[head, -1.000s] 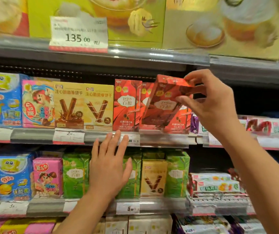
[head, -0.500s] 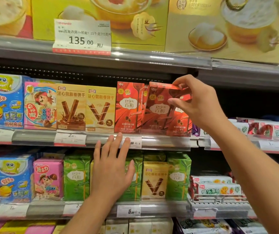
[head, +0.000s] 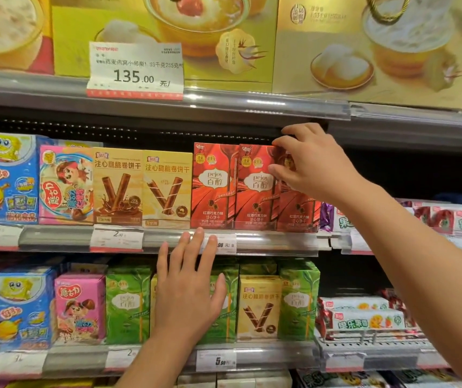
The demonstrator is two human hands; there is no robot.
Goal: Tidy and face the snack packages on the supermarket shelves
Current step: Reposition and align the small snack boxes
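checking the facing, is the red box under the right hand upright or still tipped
Upright. The red box stands straight on the shelf, its front flush with the red boxes beside it; the right hand grips its top corner.

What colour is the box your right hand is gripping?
Red, with dark chocolate-brown stripes and a white label; the box under the right hand shows clearly in the head view.

The red snack boxes (head: 255, 189) are showing glossy printed cardboard, catching glare. The shelf edge (head: 266, 242) is wearing a clear, shiny plastic strip over grey metal. The price tag (head: 136, 70) is looking like matt white paper, and the wrapped packets (head: 364, 317) are gleaming like plastic film.
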